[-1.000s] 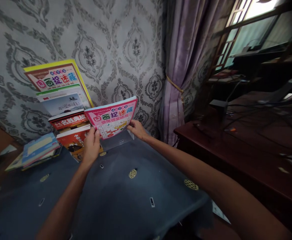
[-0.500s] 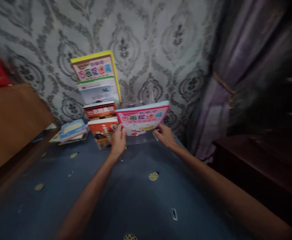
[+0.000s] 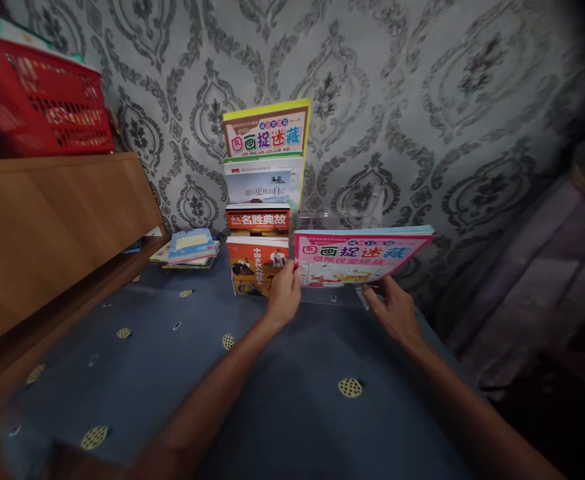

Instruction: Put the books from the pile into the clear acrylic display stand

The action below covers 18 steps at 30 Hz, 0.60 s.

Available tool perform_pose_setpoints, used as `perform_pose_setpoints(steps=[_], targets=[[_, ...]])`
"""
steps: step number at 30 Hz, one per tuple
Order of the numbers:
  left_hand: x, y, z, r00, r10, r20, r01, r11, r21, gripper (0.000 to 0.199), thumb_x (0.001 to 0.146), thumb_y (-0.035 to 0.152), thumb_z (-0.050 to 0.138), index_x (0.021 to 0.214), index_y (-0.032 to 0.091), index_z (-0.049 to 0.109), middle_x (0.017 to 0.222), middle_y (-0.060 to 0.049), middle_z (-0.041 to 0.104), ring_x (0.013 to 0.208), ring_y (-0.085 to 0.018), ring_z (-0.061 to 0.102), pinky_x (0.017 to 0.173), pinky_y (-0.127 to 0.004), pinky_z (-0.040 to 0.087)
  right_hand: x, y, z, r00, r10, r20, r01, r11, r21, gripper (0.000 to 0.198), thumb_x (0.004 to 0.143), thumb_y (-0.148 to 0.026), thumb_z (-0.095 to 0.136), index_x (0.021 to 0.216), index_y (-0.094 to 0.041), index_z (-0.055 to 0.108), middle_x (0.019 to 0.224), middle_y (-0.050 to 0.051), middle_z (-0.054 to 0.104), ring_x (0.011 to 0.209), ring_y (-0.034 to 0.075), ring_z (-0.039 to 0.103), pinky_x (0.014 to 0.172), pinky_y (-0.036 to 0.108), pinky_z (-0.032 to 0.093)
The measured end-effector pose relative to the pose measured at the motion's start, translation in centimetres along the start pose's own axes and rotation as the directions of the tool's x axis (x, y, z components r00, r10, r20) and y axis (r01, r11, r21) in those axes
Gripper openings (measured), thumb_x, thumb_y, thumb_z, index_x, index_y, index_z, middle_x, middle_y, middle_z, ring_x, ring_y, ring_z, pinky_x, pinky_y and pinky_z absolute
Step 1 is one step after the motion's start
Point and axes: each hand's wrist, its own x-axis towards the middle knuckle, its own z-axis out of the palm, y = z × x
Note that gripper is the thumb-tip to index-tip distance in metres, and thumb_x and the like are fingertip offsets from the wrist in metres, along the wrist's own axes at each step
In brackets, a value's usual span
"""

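Note:
A pink picture book (image 3: pixel 342 261), apparently with more books behind it, is held upright and slightly tilted over a clear plastic stand (image 3: pixel 322 297). Pinched at its left edge is my left hand (image 3: pixel 285 293), close to the orange book at the front of the stand's left column. My right hand (image 3: pixel 395 310) is closed at the book's lower right edge, some fingertips hidden behind it. Stacked in tiers on the left are an orange book (image 3: pixel 257 263), a red-titled book (image 3: pixel 258 219), a pale blue-covered book (image 3: pixel 258 187) and a yellow-edged book (image 3: pixel 267 130).
A small pile of thin books (image 3: pixel 189 247) lies left of the stand on the blue patterned cloth (image 3: pixel 282 387). Farther left, a red basket (image 3: pixel 67 100) sits on a wooden cabinet (image 3: pixel 67 220). Patterned wallpaper rises behind; a curtain (image 3: pixel 517 287) hangs at right.
The view has swung left, so everything sits farther right and the red basket shows more. Both hands stay at the pink book, which has hardly moved against the stand.

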Motion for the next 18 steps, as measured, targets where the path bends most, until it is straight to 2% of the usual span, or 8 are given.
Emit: perform_pose_setpoints(steps=[6,13,16,18], targets=[[0.4,-0.5,0.4,1.000,-0.023,0.011,0.023,1.000,0.022,0.015,0.102,0.026,0.039,0.098,0.022,0.053,0.095,-0.006,0.069,0.090,-0.021,0.065,0.085,-0.034,0.050,-0.4,-0.2,0.3,1.000,0.012,-0.026,-0.013,0.999,-0.038,0.029,0.088,-0.044,0.054,0.104,-0.022,0.060,0.093,0.011,0.075,0.080,0.028,0.073,0.071,0.040,0.057],[0.4,-0.6,0.7,0.994,-0.076,0.079,0.068,0.993,0.092,0.015,0.101,0.026,0.043,0.096,0.023,0.057,0.089,-0.005,0.070,0.087,-0.021,0.067,0.083,-0.032,0.052,-0.7,0.7,0.5,0.989,0.028,-0.144,-0.045,0.992,-0.115,0.032,0.088,-0.053,0.056,0.097,-0.023,0.058,0.085,0.009,0.070,0.076,0.027,0.068,0.070,0.041,0.055],[0.3,-0.5,1.0,0.992,-0.087,0.096,0.078,0.992,0.096,0.013,0.099,0.025,0.045,0.095,0.023,0.057,0.088,-0.005,0.070,0.087,-0.021,0.068,0.083,-0.031,0.052,-0.9,0.7,0.6,0.990,0.048,-0.135,-0.059,0.995,-0.077,0.036,0.090,-0.056,0.052,0.103,-0.023,0.058,0.089,0.009,0.071,0.074,0.026,0.067,0.068,0.040,0.056],[0.4,-0.7,1.3,0.990,-0.105,0.098,0.096,0.991,0.091,0.016,0.100,0.023,0.042,0.098,0.022,0.058,0.091,-0.006,0.071,0.087,-0.021,0.069,0.081,-0.031,0.052,-1.0,0.5,0.6,0.993,0.046,-0.105,-0.050,0.998,-0.038,0.040,0.092,-0.054,0.051,0.114,-0.021,0.058,0.098,0.011,0.073,0.079,0.026,0.069,0.073,0.041,0.058]])
